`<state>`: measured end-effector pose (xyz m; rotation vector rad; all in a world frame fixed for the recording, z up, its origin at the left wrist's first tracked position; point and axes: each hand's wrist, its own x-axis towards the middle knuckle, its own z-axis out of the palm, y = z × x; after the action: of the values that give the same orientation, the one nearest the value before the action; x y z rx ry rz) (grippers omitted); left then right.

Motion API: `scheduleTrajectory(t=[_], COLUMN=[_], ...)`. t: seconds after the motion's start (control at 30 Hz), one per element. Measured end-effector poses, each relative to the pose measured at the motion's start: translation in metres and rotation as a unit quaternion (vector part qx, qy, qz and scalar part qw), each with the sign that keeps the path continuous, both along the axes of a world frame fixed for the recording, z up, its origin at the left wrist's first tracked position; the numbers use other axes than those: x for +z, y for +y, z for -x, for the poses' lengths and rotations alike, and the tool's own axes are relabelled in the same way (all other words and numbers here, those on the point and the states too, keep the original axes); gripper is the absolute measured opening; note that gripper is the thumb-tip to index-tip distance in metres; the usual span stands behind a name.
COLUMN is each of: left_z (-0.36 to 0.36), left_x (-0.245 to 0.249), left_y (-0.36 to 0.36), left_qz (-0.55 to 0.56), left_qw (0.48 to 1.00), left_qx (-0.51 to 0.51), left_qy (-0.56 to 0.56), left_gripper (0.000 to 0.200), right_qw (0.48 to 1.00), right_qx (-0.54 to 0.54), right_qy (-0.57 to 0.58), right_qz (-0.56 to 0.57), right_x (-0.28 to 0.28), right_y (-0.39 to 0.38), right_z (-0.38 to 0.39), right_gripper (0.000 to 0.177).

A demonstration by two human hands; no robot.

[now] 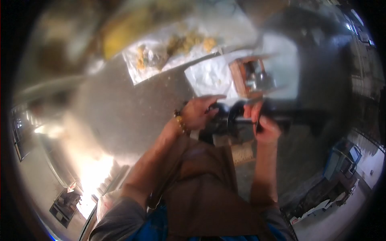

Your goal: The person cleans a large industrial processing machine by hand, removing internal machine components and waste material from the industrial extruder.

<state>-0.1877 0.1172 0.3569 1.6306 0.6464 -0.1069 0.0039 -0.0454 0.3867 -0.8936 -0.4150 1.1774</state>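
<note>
A long black bar-like object [297, 116] with rounded black parts lies across in front of my body, blurred. My left hand [197, 112], with a beaded bracelet at the wrist, is at its left end. The index finger is stretched out and the thumb stands apart, close to a dark round part. My right hand [265, 126] has its fingers bent around a thin black ring-like piece [258, 124] on the bar. A second black ring [230, 117] shows between the hands. What the bar is, I cannot make out.
Beyond the bar, a reddish-brown wooden box [238, 78] with shiny items stands beside white plastic sheeting [207, 78]. Farther off, yellowish pieces [189, 42] lie on another sheet. A brown apron [205, 197] covers my lap. A blue-framed object [339, 160] is at right.
</note>
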Motion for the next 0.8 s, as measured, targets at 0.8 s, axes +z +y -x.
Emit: scheduleTrajectory(t=[0.8], left_z=[-0.056], left_x=[-0.059], left_y=[-0.001], left_qz=[-0.299], left_qw=[0.953], left_qx=[0.001], left_qy=[0.055], left_gripper=[0.038], right_qw=[0.993], right_qx=[0.015], right_qy=[-0.092], right_qz=[0.070], right_x=[0.010], right_y=[-0.019], right_z=[-0.011], right_gripper=[0.034])
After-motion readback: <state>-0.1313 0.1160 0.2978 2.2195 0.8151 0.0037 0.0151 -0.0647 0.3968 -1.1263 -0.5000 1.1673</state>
